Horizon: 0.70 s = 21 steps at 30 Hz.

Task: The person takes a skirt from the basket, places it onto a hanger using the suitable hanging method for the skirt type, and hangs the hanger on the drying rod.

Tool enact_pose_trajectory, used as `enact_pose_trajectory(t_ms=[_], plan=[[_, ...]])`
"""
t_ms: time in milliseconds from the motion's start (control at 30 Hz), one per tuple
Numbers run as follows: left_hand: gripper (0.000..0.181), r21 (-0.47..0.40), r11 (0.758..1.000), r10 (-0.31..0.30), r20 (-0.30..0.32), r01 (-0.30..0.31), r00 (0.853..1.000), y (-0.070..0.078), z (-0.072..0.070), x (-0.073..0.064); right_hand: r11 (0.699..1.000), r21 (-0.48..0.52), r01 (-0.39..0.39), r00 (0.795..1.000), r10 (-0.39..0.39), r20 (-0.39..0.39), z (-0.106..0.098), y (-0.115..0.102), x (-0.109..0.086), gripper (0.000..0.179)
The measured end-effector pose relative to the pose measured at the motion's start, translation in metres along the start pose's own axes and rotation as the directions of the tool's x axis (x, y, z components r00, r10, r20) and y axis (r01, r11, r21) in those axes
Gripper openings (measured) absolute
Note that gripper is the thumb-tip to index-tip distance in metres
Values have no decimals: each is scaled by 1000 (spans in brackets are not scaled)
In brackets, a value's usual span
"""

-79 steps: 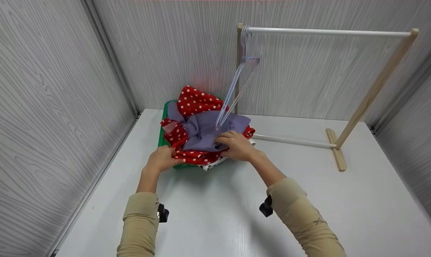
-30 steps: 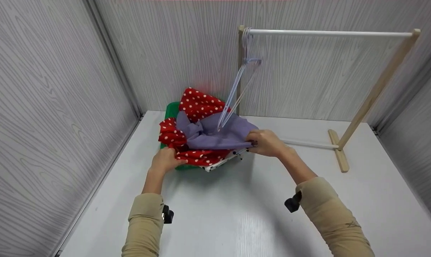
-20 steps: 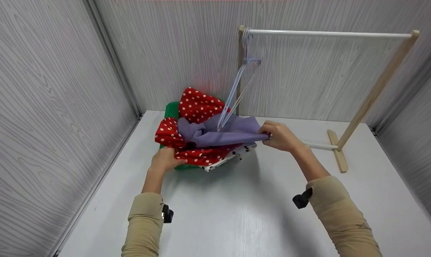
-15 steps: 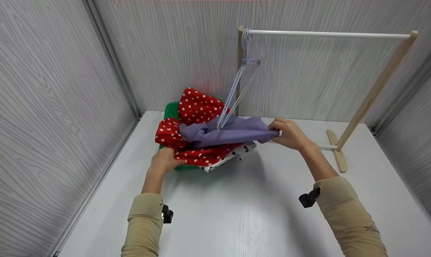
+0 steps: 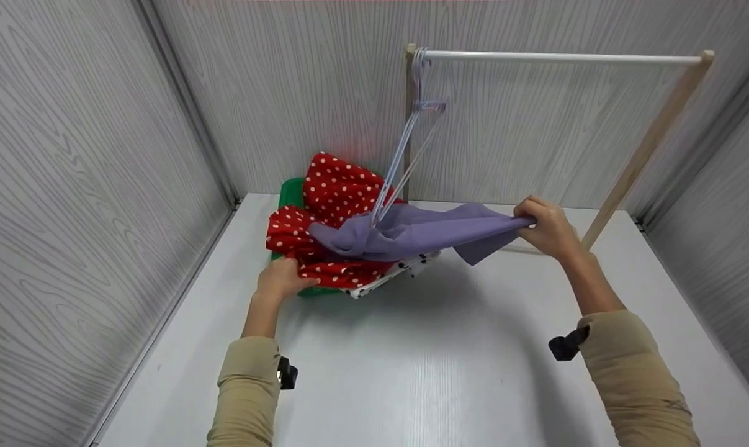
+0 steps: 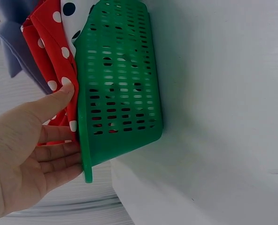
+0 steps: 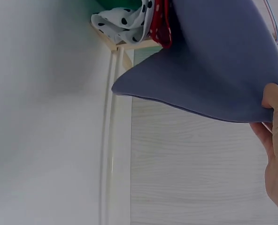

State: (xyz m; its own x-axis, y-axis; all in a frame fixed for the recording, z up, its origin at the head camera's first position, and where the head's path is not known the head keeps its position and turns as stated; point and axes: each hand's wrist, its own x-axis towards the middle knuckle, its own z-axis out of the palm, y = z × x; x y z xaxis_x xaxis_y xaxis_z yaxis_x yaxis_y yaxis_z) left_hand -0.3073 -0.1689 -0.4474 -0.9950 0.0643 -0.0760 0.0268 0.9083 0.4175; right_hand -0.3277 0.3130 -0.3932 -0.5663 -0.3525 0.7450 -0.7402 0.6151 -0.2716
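In the head view my right hand [image 5: 549, 228] pinches one end of a plain purple cloth [image 5: 436, 236], held stretched to the right of the green basket [image 5: 291, 194]. Its other end lies bunched on the heap in the basket. The right wrist view has my thumb on the edge of the purple cloth [image 7: 219, 70], a loose corner hanging down. At the basket's near left corner, my left hand [image 5: 279, 277] pinches a red polka-dot cloth [image 6: 59, 51]; its lower fingertips are right at the basket's rim [image 6: 84, 117].
Light purple hangers [image 5: 401, 149] hang at the left end of the white rail [image 5: 554, 58] of a wooden-sided rack, overlapping the purple cloth in the head view. A white cloth with black spots [image 5: 374, 287] pokes over the basket's front. Grey-patterned walls [image 5: 101, 186] enclose the white table [image 5: 380, 372].
My right hand has taken hold of the purple cloth and drawn it rightward and slightly up, stretching it out of the heap. The left hand has stayed at the basket corner.
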Motion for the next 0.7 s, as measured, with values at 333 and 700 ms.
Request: enact_pose_trajectory(t_ms=[333,700], plan=[[35,-2,1000,14,-16,-15,1000,-1,1,-2,964,-39,-263,956,255,-144,-25,19,-13,18],[35,-19,999,27,-18,-28,999,-2,3,-1,939,-141,-314,947,299,-116,-47,35,-31,14]])
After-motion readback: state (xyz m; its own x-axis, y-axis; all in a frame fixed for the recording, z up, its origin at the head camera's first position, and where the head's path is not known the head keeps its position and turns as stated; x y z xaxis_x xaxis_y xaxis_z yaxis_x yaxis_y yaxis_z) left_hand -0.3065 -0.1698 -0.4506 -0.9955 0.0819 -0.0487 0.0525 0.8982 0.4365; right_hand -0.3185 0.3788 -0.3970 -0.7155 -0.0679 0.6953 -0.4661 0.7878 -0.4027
